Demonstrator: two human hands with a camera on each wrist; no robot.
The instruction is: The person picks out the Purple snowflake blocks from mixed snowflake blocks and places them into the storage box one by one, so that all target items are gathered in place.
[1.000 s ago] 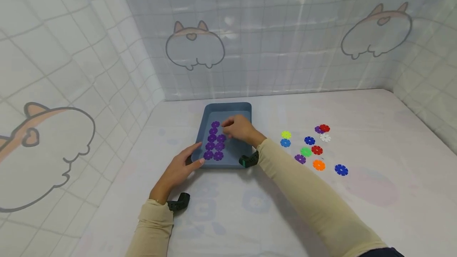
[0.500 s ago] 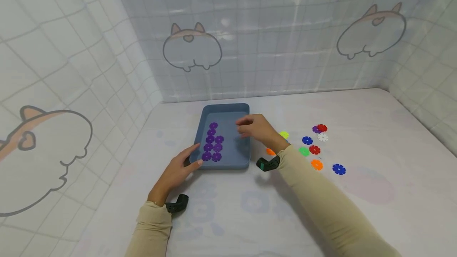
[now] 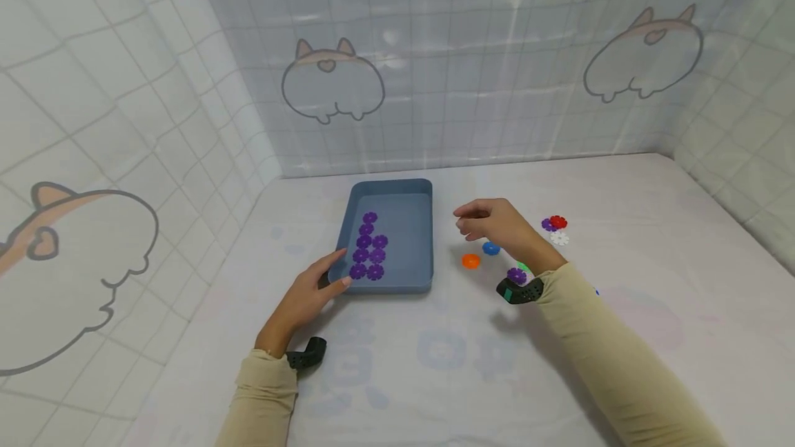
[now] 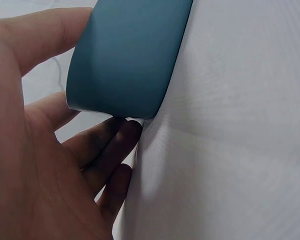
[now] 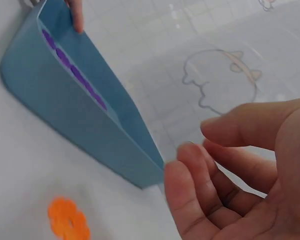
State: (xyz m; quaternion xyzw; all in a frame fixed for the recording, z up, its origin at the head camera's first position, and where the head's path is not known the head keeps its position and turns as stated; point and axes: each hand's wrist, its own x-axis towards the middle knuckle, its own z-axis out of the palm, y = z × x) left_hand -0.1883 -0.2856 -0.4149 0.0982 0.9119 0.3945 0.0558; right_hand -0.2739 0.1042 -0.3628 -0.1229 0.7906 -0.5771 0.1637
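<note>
The blue-grey tray (image 3: 417,247) lies at the middle of the table, and my left hand (image 3: 304,299) grips its near left corner. In the left wrist view, thumb and fingers go around that tray corner (image 4: 125,60). Inside, along the left half, purple snowflake discs (image 3: 364,241) lie flat in two columns, the left one longer. My right hand (image 3: 497,225) hovers right of the tray with its fingers loosely bent; nothing shows between the fingertips in the right wrist view. Below it are an orange disc (image 3: 470,261) and a blue disc (image 3: 491,248).
Beyond my right hand lie a red disc (image 3: 558,222), a purple disc (image 3: 549,225) and a white disc (image 3: 560,239). Another purple disc (image 3: 517,275) shows by the wrist camera (image 3: 520,291). My right forearm covers other discs. A tile-patterned curtain (image 3: 447,88) rises behind the table.
My right hand has moved from over the tray out to the right, above the loose discs. The left hand stays at the tray corner. The purple discs in the tray keep their places.
</note>
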